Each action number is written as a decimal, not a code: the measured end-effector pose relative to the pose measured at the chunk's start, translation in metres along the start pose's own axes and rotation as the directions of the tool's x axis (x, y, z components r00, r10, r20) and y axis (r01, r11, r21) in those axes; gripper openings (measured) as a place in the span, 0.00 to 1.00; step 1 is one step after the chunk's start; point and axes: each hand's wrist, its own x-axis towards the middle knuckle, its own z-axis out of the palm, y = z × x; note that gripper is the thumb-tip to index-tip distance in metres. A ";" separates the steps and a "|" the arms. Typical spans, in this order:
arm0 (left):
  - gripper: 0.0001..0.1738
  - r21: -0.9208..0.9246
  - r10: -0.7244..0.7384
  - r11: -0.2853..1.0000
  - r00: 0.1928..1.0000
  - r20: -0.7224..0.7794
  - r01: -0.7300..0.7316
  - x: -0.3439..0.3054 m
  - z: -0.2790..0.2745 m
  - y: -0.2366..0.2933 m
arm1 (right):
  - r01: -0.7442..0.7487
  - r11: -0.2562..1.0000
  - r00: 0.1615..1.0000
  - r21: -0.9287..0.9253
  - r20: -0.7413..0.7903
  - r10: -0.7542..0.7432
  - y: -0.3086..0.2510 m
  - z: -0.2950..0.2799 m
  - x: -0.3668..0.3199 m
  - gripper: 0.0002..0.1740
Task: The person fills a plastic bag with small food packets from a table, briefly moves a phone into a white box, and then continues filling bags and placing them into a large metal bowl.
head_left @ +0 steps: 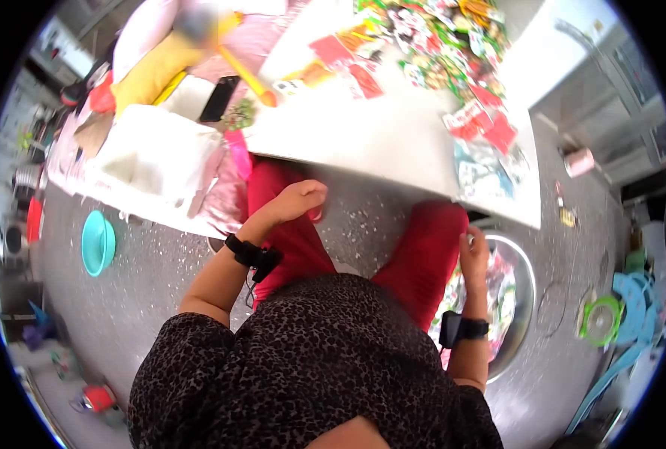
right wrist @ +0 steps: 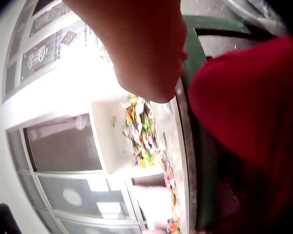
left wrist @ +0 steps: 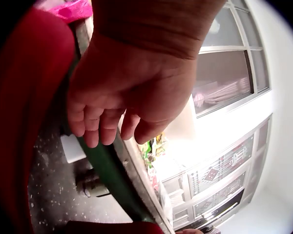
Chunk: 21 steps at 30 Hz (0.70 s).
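Observation:
In the head view the left hand hovers over the left thigh, short of the white table. The left wrist view shows this hand palm side out, its fingers loosely bent and nothing in them. The right hand is beside the right knee, over the near rim of a metal basin that holds colourful packets. Its fingers look loosely bent, with no held object visible. From the right wrist camera the back of the hand shows near the table edge, most fingers hidden.
Colourful packets lie heaped at the table's far side, with red packets and a clear bag at its right. On the left are a phone, white cloth and an orange-tipped yellow stick. A teal basin stands on the floor.

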 end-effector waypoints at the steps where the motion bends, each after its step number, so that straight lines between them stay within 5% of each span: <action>1: 0.09 0.030 0.052 0.998 0.997 -0.050 -0.051 -0.005 -0.009 0.004 | 0.174 0.983 0.983 -0.052 -0.052 -0.177 -0.012 0.012 0.005 0.10; 5: 0.09 0.111 0.244 0.968 0.944 -0.224 -0.224 -0.028 -0.056 0.019 | 0.309 0.945 0.951 -0.111 0.038 -0.307 -0.029 0.044 0.016 0.11; 7: 0.11 0.270 0.234 0.955 0.879 -0.417 -0.126 -0.048 -0.085 0.028 | 0.356 0.896 0.933 -0.264 0.055 -0.355 -0.029 0.053 0.013 0.11; 9: 0.12 0.540 0.398 0.841 0.705 -0.587 -0.025 -0.062 -0.122 0.026 | 0.351 0.882 0.934 -0.313 0.057 -0.351 -0.022 0.057 0.012 0.12; 11: 0.14 0.769 0.626 0.615 0.485 -0.610 0.174 -0.074 -0.164 0.017 | 0.346 0.888 0.936 -0.302 0.045 -0.349 -0.021 0.060 0.012 0.12; 13: 0.15 0.762 0.651 0.475 0.407 -0.641 0.439 -0.092 -0.201 0.013 | 0.355 0.876 0.933 -0.328 0.060 -0.355 -0.023 0.060 0.011 0.11; 17: 0.22 0.587 0.316 0.422 0.495 -0.809 0.691 -0.109 -0.244 -0.018 | 0.370 0.861 0.927 -0.349 0.081 -0.365 -0.020 0.062 0.011 0.11; 18: 0.24 0.535 0.163 0.455 0.524 -0.836 0.711 -0.110 -0.244 -0.021 | 0.367 0.860 0.928 -0.355 0.083 -0.362 -0.020 0.063 0.011 0.11; 21: 0.21 0.537 0.019 0.488 0.606 -0.795 0.689 -0.109 -0.246 -0.025 | 0.361 0.858 0.931 -0.365 0.091 -0.353 -0.019 0.064 0.012 0.11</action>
